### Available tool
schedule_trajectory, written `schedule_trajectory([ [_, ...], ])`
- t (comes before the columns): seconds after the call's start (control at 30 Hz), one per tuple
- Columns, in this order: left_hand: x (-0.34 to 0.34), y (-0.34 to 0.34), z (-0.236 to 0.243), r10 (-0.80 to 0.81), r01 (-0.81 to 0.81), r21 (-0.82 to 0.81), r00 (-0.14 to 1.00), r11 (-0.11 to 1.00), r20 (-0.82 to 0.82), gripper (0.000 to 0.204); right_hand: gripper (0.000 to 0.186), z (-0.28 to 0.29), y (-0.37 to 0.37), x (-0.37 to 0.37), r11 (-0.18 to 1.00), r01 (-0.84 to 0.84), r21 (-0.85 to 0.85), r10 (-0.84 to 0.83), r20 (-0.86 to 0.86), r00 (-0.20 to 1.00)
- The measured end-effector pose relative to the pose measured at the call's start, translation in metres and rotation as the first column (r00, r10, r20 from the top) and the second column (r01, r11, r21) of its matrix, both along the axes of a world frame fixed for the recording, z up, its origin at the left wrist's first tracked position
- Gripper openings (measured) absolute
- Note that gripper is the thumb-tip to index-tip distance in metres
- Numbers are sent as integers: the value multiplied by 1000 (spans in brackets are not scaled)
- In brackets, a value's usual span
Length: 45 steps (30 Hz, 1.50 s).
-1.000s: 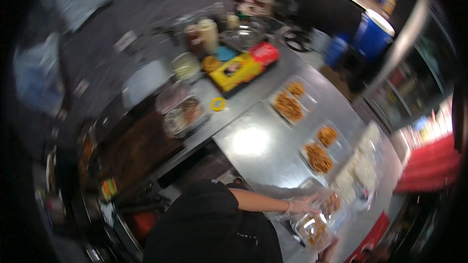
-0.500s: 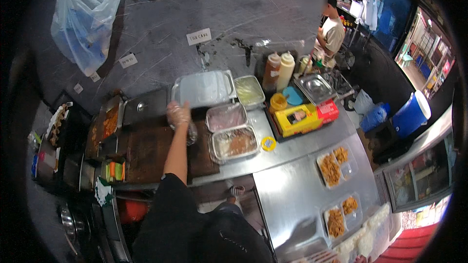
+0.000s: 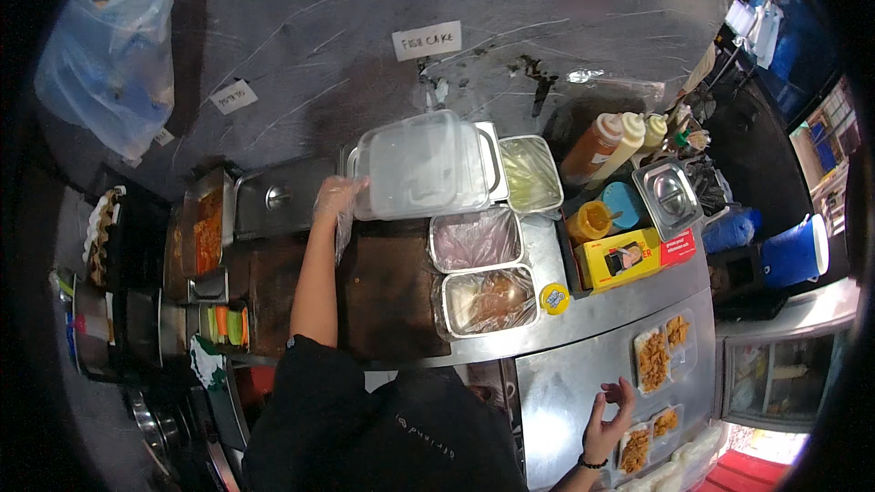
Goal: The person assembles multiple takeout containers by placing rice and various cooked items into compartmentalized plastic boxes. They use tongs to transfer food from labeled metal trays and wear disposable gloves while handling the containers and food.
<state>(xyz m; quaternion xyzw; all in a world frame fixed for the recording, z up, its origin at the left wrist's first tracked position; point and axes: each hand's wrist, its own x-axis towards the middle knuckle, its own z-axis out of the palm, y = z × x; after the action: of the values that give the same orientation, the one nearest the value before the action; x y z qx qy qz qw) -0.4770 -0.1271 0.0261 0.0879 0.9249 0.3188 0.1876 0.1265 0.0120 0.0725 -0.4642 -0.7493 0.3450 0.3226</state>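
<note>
In a thin plastic glove, my left hand [image 3: 339, 196] grips the left edge of a stack of translucent lids [image 3: 412, 167] on a white tray. Film-covered containers with pale green food [image 3: 531, 173], pink food [image 3: 475, 240] and brown-and-white food [image 3: 485, 302] sit to its right. My right hand [image 3: 609, 412], bare, is raised over the steel table [image 3: 570, 360] with fingers loosely curved and apart, holding nothing, beside clear trays of brown food [image 3: 651, 357] on white food, likely rice.
Dark boards [image 3: 392, 310], steel pans of red food [image 3: 207, 228] and cut vegetables [image 3: 228, 325] occupy the left. Sauce bottles [image 3: 595, 148], a yellow box [image 3: 620, 260], a blue drum [image 3: 791, 248] and a glass-fronted cabinet [image 3: 779, 374] are at right. A plastic bag [image 3: 105, 46] is top left.
My left hand has moved from a packed tray at lower right to the lids at the back; the lids have shifted slightly. My right hand has risen into view. The view has turned.
</note>
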Motion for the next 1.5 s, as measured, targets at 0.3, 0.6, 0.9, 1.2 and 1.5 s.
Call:
schedule_trajectory([
  [0.3, 3, 26, -5, 9, -16, 94, 997, 995, 81, 64, 42, 8, -13, -13, 998, -44, -37, 44, 2, 999],
  [0.6, -22, 44, -21, 137, -152, 59, 970, 987, 203, 74, 42, -10, -45, 37, 996, 71, -58, -73, -36, 997],
  [0.9, -42, 49, -27, 27, -151, 212, 867, 966, 498, 60, 41, -7, -49, 46, 989, 110, -98, -115, -53, 992],
  [1.2, -20, 39, 38, 115, -121, 28, 980, 992, 161, 50, 40, -3, -40, 29, 998, 22, -52, -22, 12, 1000],
  [1.5, 33, 41, 130, -418, 407, 805, 881, 433, -220, 47, 36, -8, -72, 4, 997, 82, 11, -82, 18, 996],
])
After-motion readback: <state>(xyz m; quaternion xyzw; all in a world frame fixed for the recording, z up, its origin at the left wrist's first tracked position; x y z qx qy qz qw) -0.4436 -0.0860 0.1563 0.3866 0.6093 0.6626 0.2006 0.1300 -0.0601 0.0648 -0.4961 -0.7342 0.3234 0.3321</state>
